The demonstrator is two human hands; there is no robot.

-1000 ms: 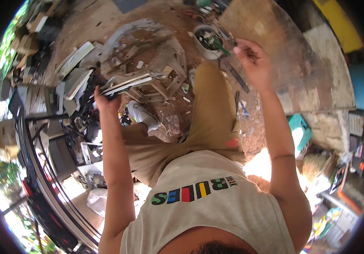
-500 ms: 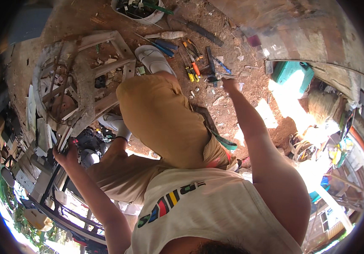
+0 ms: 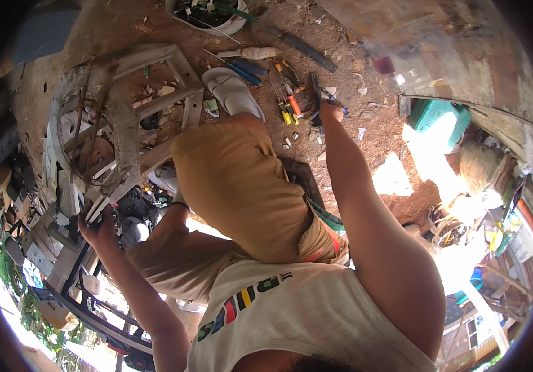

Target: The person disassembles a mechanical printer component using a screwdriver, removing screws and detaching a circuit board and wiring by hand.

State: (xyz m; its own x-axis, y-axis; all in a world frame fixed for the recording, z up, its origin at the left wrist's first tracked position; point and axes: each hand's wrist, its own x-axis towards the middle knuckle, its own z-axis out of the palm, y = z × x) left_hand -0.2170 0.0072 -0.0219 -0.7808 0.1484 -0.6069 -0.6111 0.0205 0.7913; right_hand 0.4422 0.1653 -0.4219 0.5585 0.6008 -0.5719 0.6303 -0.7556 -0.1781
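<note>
My left hand (image 3: 97, 232) is at the near end of a weathered chair-like frame (image 3: 166, 98), its fingers bent around the pale strips there. The frame lies on its side, with square bars and a round ring. My right hand (image 3: 332, 112) reaches down to the dirt floor, fingers curled at the lower end of a dark flat-bar tool (image 3: 315, 85). Whatever is in those fingers is mostly hidden. Left of this hand lie yellow-handled screwdrivers (image 3: 289, 116), an orange-handled screwdriver (image 3: 294, 104) and orange-and-black pliers (image 3: 288, 72).
Blue-handled tools (image 3: 245, 73) lie beside my sandal (image 3: 229, 90). Beyond them are a long dark file-like bar (image 3: 310, 51) and a white tub (image 3: 223, 26) of odds and ends. A green crate (image 3: 438, 121) stands at right by a sheet wall. Stacked scrap crowds the left.
My right hand has moved left, onto the dark bar tool's lower end. The view has shifted slightly. My left hand stays at the frame.
</note>
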